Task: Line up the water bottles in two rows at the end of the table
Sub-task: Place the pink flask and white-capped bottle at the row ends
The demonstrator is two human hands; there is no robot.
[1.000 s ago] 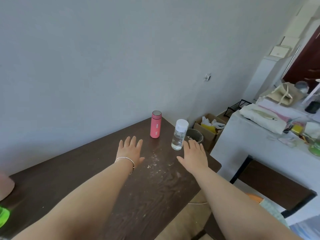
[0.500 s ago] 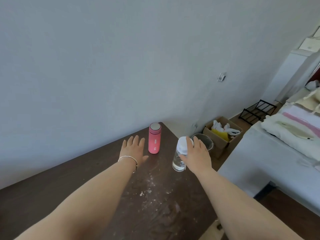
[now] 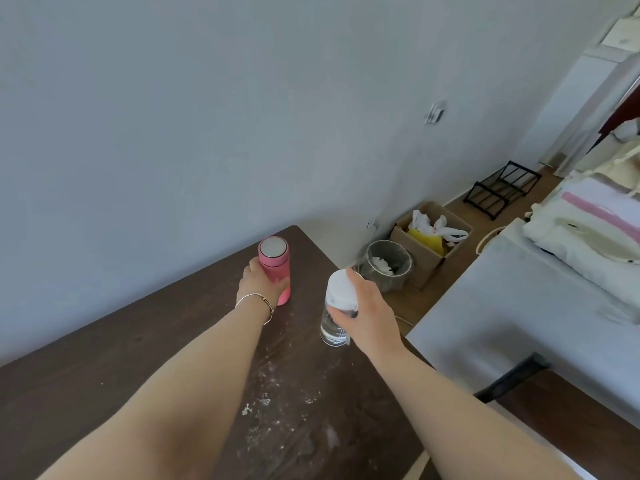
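Observation:
A pink bottle (image 3: 276, 261) with a silver cap stands upright near the far corner of the dark wooden table (image 3: 173, 341). My left hand (image 3: 258, 284), a thin bracelet on its wrist, is wrapped around the bottle's lower left side. To the right, a clear bottle (image 3: 334, 320) with a white cap stands close to the table's right edge. My right hand (image 3: 367, 310) grips it from the right around the cap and neck.
White specks dot the table between my arms. Past the table's end, on the floor, stand a glass bin (image 3: 389, 265), a cardboard box (image 3: 429, 237) with bags and a black rack (image 3: 502, 188). A grey-covered table (image 3: 519, 306) with folded cloth lies to the right.
My left hand moved forward from flat on the table and closed around the pink bottle. My right hand tightened its hold on the clear bottle. The camera came closer.

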